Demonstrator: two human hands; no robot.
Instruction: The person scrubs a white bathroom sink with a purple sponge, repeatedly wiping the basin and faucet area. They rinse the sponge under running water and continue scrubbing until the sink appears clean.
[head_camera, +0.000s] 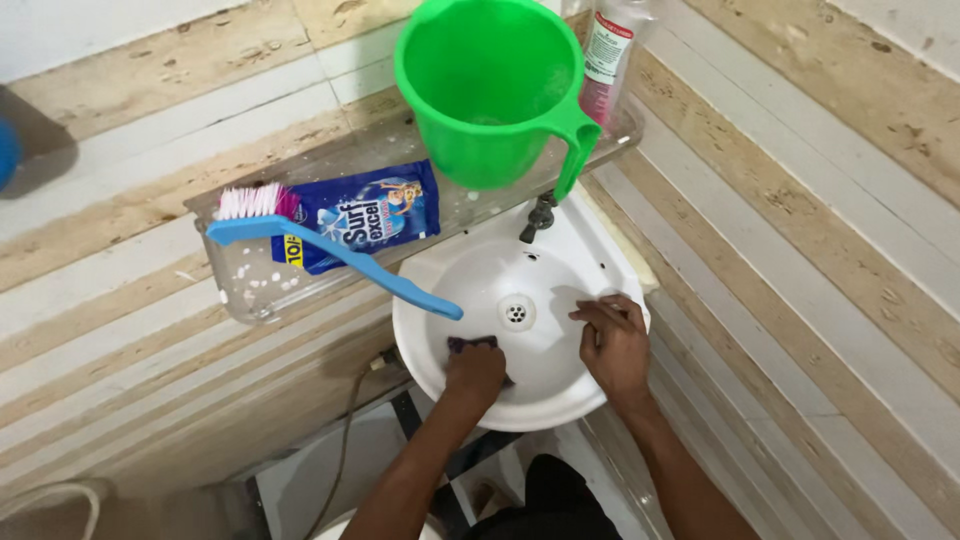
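Left hand (476, 368) presses closed on a dark scrub pad (472, 344) against the near inner wall of the white wash basin (470, 275), just left of the drain (516, 313); the pad pokes out beyond the knuckles, toward the frame's top. Right hand (615, 340) lies flat and empty on the basin's right rim. Above, a clear shelf (250, 290) carries a blue brush (330, 250), a blue detergent sachet (375, 212) and a green jug (490, 90). Striped tile walls surround it.

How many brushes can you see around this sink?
1. A blue-handled brush with pink and white bristles lies on the clear shelf, its handle jutting over the white sink. Others may be hidden outside the view.
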